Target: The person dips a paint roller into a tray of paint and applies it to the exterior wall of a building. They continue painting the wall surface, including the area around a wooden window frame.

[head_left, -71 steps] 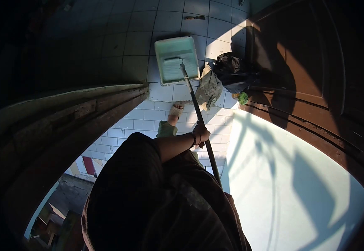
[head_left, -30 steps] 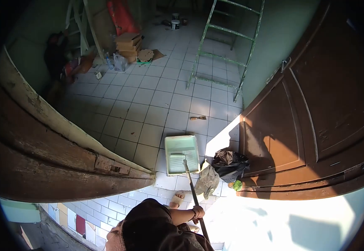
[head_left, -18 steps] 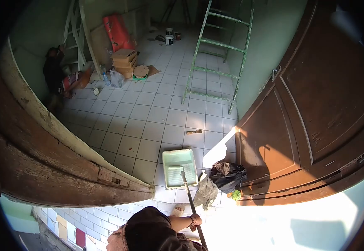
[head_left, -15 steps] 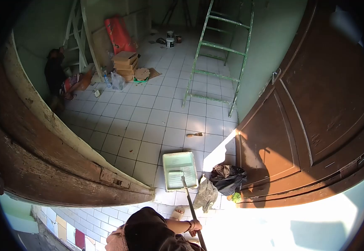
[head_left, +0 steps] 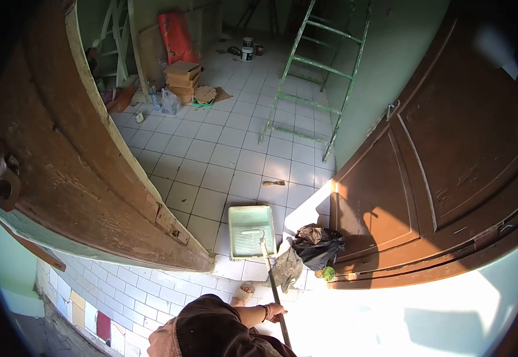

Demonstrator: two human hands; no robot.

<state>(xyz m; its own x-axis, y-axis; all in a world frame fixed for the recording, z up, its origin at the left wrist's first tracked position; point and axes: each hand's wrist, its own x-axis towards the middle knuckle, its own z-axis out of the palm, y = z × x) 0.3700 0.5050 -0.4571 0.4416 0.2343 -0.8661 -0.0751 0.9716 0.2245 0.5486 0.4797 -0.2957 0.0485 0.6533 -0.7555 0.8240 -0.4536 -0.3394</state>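
Note:
My left hand (head_left: 275, 312), with a dark band at its wrist, is closed around the long pole (head_left: 272, 276) of a paint roller (head_left: 251, 232). The light-coloured roller head is inside a paint tray (head_left: 231, 238) with pale green paint on it. The tray lies on the floor tiles at the doorway. The top end of the pole runs out of the bottom of the view. My right hand is not in view. A dark sleeve (head_left: 211, 324) covers my upper arm, and a sandalled foot (head_left: 244, 293) shows beside the forearm.
Grey and black plastic bags (head_left: 318, 247) sit right of the tray. Brown doors (head_left: 378, 202) flank the doorway. A scraper (head_left: 274, 183) lies beyond the tray. Farther in stand a green ladder (head_left: 315, 101), stacked boxes (head_left: 182, 77) and paint buckets (head_left: 247, 53). A person's leg (head_left: 122, 102) shows at left.
The view has shifted, and the left door now hides most of the seated person. The roller has moved away from me within the tray. My left hand keeps hold of the pole.

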